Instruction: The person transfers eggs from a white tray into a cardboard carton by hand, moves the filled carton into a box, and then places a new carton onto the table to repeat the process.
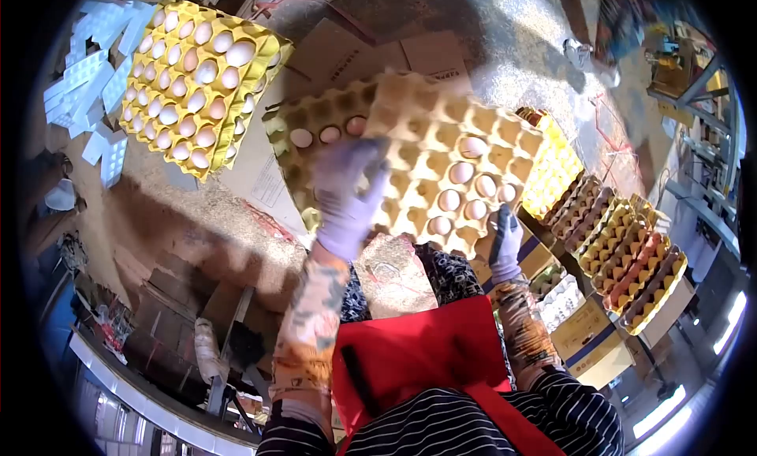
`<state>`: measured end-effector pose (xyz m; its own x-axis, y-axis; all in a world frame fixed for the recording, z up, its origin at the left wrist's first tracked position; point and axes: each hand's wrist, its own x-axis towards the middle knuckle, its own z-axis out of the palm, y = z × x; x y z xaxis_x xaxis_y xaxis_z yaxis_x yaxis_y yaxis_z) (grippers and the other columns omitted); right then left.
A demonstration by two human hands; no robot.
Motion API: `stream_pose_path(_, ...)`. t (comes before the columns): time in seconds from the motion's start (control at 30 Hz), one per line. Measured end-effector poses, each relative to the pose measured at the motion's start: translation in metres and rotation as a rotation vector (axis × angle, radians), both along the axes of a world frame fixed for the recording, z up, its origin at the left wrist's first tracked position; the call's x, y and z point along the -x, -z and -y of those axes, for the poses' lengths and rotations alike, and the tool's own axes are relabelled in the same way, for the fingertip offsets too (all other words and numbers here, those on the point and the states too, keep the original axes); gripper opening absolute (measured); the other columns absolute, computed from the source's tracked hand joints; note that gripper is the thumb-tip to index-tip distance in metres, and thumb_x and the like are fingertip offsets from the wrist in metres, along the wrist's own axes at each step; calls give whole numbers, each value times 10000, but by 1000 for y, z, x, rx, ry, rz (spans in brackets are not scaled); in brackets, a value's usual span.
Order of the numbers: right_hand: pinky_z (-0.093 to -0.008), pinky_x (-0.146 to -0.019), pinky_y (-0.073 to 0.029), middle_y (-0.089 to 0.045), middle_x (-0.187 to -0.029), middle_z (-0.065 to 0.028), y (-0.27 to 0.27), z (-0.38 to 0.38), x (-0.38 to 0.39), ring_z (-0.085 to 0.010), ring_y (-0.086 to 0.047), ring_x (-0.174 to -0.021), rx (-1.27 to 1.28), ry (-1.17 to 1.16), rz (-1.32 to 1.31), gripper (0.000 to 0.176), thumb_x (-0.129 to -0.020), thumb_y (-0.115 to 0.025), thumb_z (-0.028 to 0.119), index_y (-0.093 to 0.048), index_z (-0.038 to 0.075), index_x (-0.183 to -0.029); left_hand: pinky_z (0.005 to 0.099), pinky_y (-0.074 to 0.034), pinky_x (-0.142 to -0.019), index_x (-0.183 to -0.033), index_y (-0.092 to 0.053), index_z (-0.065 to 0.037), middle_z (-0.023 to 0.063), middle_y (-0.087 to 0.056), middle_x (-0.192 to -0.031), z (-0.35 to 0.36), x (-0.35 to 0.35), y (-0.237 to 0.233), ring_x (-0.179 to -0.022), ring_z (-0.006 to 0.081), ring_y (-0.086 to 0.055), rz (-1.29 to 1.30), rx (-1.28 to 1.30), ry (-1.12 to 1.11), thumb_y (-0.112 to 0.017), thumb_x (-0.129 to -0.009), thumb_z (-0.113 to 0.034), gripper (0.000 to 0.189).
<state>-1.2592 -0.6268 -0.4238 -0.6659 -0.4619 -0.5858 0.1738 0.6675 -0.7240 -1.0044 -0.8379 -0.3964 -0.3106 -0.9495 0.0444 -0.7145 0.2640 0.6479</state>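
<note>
Egg tray (430,132) beneath left fingers (356,162)

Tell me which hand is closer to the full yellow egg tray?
Left. The left hand is just right of the full yellow tray; the right hand lies farther right.

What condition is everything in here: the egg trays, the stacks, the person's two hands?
upper tray: tilted, partly filled, many cups empty.
tray beneath: mostly covered, three eggs showing.
far tray: nearly full of eggs.
side stacks: trays piled up, loaded.
left hand: gloved, blurred, on the upper tray; grip unclear.
right hand: gloved, fingers closed on the upper tray's corner.
</note>
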Motion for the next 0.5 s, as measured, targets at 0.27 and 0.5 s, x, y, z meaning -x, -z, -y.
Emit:
stream_pose_path(0.27,-250,-710,-457,-627,-901,25,-28,3,-27,-63,-525,-790,-23,-105,170,248,-1017,-587,193,-651,-40,-1076,476,-398,-937,-1261,-638,-215,90,-552,-1143,-39,89,-10,-1073,285,-542,248,-177,120,-756,-796,-374,505)
stream_pose_path(0.5,-233,-668,-437,-626,-849,36,-17,-11,-27,-49,-514,-772,128,-73,163,229,-998,-614,211,-667,-11,-1011,458,-440,-987,-1196,-669,-199,117,-579,-1247,-30,97,-10,-1175,312,-567,247,-682,112,-773,-792,-365,449)
